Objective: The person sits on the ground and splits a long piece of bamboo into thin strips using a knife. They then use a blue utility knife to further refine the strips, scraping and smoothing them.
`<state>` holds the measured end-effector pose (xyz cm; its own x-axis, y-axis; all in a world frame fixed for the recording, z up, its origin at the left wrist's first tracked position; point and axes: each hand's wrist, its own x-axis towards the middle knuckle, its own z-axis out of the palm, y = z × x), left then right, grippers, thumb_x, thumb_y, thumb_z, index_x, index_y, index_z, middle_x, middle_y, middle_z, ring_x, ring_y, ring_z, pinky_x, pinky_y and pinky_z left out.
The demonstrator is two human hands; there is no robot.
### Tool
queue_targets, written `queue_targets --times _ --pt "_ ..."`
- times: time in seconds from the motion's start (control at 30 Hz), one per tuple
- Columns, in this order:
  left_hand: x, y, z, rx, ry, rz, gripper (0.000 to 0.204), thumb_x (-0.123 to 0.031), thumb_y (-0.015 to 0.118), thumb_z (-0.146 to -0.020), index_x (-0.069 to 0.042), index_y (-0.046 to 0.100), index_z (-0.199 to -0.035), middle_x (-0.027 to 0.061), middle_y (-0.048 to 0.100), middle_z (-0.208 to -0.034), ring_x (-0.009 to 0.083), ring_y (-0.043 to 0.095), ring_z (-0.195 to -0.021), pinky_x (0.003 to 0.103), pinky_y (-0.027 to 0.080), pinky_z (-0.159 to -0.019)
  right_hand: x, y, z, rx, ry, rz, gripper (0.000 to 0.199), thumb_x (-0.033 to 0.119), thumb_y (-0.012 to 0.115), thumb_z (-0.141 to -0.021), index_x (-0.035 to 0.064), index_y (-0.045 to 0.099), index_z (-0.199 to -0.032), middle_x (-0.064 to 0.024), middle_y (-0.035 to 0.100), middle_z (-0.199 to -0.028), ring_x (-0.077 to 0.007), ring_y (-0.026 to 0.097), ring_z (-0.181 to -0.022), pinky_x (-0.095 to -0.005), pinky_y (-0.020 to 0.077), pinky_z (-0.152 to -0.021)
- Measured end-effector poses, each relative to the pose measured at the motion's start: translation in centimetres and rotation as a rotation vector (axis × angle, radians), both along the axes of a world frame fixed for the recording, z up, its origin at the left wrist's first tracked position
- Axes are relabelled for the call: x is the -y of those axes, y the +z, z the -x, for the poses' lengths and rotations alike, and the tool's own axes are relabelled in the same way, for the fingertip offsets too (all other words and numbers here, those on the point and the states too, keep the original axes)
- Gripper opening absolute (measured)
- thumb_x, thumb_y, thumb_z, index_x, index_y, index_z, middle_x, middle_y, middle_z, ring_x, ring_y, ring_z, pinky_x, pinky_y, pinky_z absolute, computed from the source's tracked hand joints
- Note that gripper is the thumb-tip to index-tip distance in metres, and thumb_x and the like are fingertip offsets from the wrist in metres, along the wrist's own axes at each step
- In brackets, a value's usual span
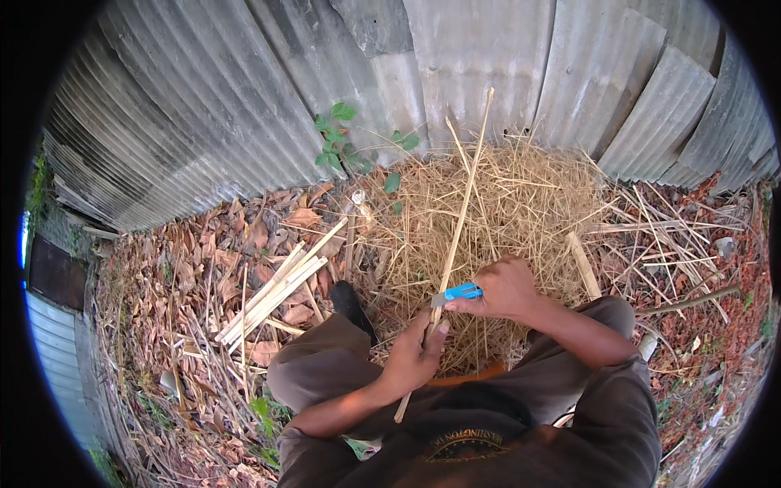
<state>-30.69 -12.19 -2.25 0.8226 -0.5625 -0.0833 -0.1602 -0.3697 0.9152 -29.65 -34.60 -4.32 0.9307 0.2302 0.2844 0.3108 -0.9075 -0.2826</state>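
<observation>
My left hand (413,356) is closed around the lower part of a long pale stick (466,195), which looks like split bamboo or cane. The stick slants up and away, its far end near the metal fence and its lower end over my lap. In my right hand (508,289) is a cutter knife (462,292) with a blue handle. Its blade lies against the stick just above my left fingers. Whether the edge has bitten into the stick cannot be made out. Several pale split strips (281,294) lie in a loose bundle on the ground at the left.
A heap of straw-like shavings (521,191) spreads in front of me. Corrugated metal sheets (480,73) wall off the far side. Dry leaves (203,256) cover the ground at left. A thicker piece of wood (583,264) and thin sticks (663,228) lie at right.
</observation>
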Motion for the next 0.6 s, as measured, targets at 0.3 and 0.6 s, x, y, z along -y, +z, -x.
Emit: queue_targets --times 0.3,0.6 --pt "0.3 0.1 -0.7 -0.034 0.007 -0.043 0.032 -0.018 0.050 -0.099 -0.002 0.048 -0.127 0.0100 0.049 -0.067 0.0162 0.050 -0.057 0.033 0.042 -0.055 1.4 -0.4 -2.2 0.098 -0.141 -0.009 0.076 0.083 0.051 -0.072 0.0116 0.053 -0.046 -0.0056 0.047 -0.041 -0.0231 0.051 -0.037 -0.0375 0.0428 -0.045" --pt "0.1 -0.1 -0.3 0.034 -0.005 -0.035 0.030 -0.017 0.050 -0.099 -0.002 0.048 -0.125 0.0141 0.053 -0.070 0.0221 0.054 -0.057 0.037 0.044 -0.057 1.7 -0.1 -2.2 0.079 -0.100 0.012 0.074 0.082 0.054 -0.071 0.0115 0.057 -0.049 -0.0049 0.050 -0.043 -0.0231 0.052 -0.038 -0.0366 0.0431 -0.046"
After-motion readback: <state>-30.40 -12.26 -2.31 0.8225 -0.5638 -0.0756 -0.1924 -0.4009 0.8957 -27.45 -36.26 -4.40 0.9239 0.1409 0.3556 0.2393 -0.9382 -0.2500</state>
